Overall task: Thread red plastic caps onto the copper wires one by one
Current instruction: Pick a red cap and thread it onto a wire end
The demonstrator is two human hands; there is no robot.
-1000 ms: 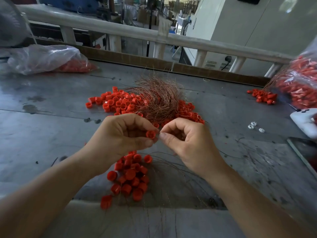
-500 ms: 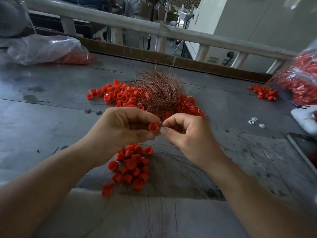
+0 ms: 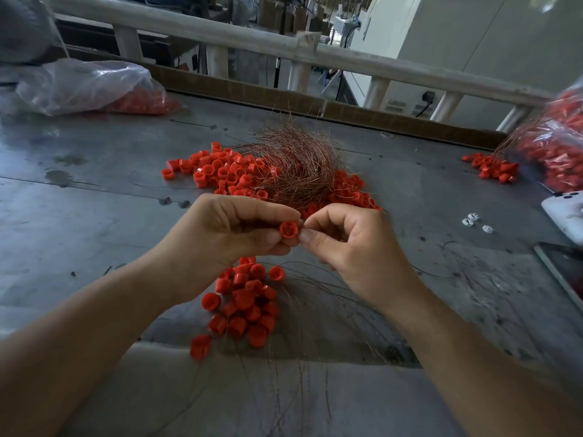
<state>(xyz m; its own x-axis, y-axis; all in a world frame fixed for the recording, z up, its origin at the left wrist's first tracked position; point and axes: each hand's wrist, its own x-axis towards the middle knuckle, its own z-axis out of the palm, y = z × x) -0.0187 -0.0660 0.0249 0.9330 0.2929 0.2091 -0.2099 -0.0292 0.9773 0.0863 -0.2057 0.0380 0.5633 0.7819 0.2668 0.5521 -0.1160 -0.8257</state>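
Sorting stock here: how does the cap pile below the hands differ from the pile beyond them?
The near pile is smaller and tighter; the far pile spreads wider. Thin wires trail from the near pile; a dense copper wire tangle sits on the far pile. Both are red caps on the table.

The table point(image 3: 94, 216) was dull, scuffed grey metal; the caps point(image 3: 243, 298) smooth red plastic; the wires point(image 3: 299, 165) thin shiny copper; the bag point(image 3: 82, 86) clear crinkled plastic.

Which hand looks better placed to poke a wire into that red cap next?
The right hand, probably. Its pinched fingertips sit at the open mouth of the red cap, which the left hand holds. Whatever it pinches is too fine to see.
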